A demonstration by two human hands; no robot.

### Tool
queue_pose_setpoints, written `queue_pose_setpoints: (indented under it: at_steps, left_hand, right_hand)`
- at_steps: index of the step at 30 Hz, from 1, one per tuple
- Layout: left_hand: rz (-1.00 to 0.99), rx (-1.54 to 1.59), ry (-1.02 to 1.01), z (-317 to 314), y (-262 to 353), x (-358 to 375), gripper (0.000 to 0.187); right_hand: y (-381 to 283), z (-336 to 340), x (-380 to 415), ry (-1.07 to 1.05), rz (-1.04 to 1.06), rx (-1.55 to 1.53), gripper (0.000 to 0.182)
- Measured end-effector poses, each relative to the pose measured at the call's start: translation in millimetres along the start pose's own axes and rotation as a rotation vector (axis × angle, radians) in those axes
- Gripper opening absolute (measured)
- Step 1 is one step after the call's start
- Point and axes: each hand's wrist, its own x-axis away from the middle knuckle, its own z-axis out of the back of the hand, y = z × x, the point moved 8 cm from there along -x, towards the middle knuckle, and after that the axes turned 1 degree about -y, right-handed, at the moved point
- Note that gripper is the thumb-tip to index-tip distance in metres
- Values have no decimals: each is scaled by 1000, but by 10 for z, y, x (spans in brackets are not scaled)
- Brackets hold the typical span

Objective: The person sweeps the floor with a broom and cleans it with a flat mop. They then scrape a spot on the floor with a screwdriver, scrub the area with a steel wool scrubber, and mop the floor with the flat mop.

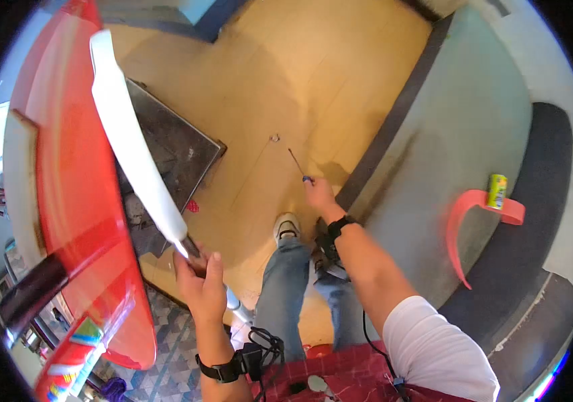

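My left hand (202,288) is closed round the dark section of a long white pole-like piece (135,144). Its broad white part slants up and away to the left, and a thinner pale end shows below my hand. In my right hand (320,196) is a screwdriver (296,161) with a thin shaft and a bluish handle, mostly hidden by my fingers. The shaft points forward over the floor, apart from the white piece. A small shiny metal bit (274,139) lies on the floor beyond the screwdriver tip.
On the left stand a glossy red curved surface (85,187) and a low dark table (165,141). A colourful packet (75,355) is at lower left. To the right, a grey-green padded surface (461,114) bears a pink curved strip (457,228) and a yellow-green can (497,191).
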Motion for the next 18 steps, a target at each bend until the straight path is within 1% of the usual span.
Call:
queue_pose_setpoints:
  at_steps: [1,2,3,4,6,7,9,10,12,14,16,18]
  left_hand:
    - [29,1,32,-95,-94,-164,27]
    - [54,6,64,-160,-207,-314,28]
    - [88,-26,42,-228,-344,-435,29]
    - [95,-38,38,-313,-418,-530,29]
    - [91,-91,33,-480,-575,-720,35]
    - [86,-106,45,-541,-698,-783,35]
    - [95,-97,46,-728,-757,-817,35]
    - [96,-91,56,-800,-750,-825,36]
    - [120,-141,71,-847,-763,-848,36]
    - [131,-18,83,-879,-838,-903,37]
    - [125,-34,95,-921,-878,-900,37]
    - [113,-38,115,-945,-887,-914,37]
  right_hand:
    - [155,-208,-134,-25,-30,-11,33]
    - [247,-328,-258,17,-13,-64,33]
    - [311,-416,-352,68,11,-115,32]
    - [367,-503,-403,61,-1,-120,32]
    - [482,-548,-476,158,-26,-159,31]
    - [484,-549,-469,157,-32,-154,31]
    - [442,-514,-412,117,-35,-152,32]
    - [466,-532,-418,117,-34,-143,32]
    - [522,-544,-411,152,-63,71,31]
    - [492,-565,-457,131,-75,107,30]
    - [420,-578,-481,114,-86,138,29]
    - [269,-580,-550,89,-46,164,31]
